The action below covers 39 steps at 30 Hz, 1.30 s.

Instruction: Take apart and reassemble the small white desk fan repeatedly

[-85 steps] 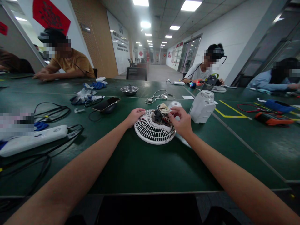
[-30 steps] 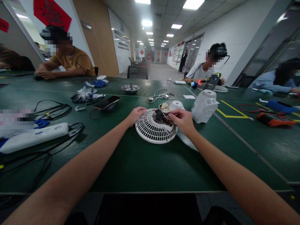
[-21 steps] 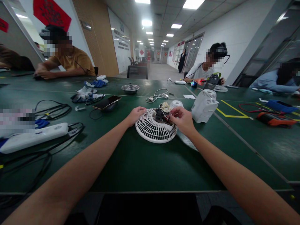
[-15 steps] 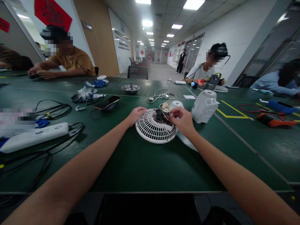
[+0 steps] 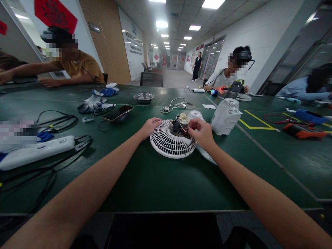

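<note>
A round white fan grille (image 5: 171, 149) lies on the green table before me, with a dark fan motor (image 5: 178, 128) and thin wires at its centre. A cream-coloured gearbox-like part (image 5: 183, 118) sits on top of the motor. My left hand (image 5: 150, 128) grips the grille's left rim, thumb and fingers closed about the edge. At the motor's right side my right hand (image 5: 201, 132) is closed in a pinch; what lies between its fingertips is hidden. Partly covered by that hand, a white part with a round slotted top (image 5: 195, 115) stands behind.
Right of my hand stands a white plastic housing (image 5: 226, 117). Farther off are a coiled grey cable (image 5: 178, 105) and a metal bowl (image 5: 143, 97). A phone (image 5: 118, 114), gloves (image 5: 94, 104) and a white power strip (image 5: 38, 151) lie left; an orange multimeter (image 5: 302, 131) lies right. Co-workers sit around.
My hands and the grille have stayed almost in place. A co-worker at the left has stretched an arm outward. The person standing in the background has shifted slightly left.
</note>
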Each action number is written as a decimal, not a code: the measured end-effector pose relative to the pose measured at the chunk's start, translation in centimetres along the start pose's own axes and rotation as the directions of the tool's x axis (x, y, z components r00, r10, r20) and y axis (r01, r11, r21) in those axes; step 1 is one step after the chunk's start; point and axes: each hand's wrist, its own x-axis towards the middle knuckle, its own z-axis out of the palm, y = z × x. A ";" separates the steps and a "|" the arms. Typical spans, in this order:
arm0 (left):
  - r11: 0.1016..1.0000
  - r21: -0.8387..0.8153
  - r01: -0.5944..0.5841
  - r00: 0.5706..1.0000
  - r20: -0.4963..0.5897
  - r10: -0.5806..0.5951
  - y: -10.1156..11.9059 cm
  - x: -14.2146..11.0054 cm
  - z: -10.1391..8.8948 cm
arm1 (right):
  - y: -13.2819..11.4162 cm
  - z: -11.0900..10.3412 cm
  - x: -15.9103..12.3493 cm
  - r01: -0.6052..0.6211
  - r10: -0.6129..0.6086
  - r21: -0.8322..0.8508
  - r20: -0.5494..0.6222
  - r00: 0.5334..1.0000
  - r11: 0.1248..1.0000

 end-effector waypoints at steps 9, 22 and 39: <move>1.000 0.027 0.000 1.000 0.013 -0.001 -0.1 0.1 -0.2 | 0.9 0.3 -0.2 -0.063 0.063 0.008 -0.028 0.998 0.998; 1.000 0.004 -0.008 1.000 0.002 0.008 0.1 -0.1 0.2 | 0.3 0.2 0.1 -0.073 0.074 0.093 -0.008 0.997 0.993; 1.000 0.027 0.006 1.000 0.008 -0.006 0.7 -0.6 0.4 | 0.2 0.2 -0.3 -0.048 0.051 0.099 -0.035 0.998 0.994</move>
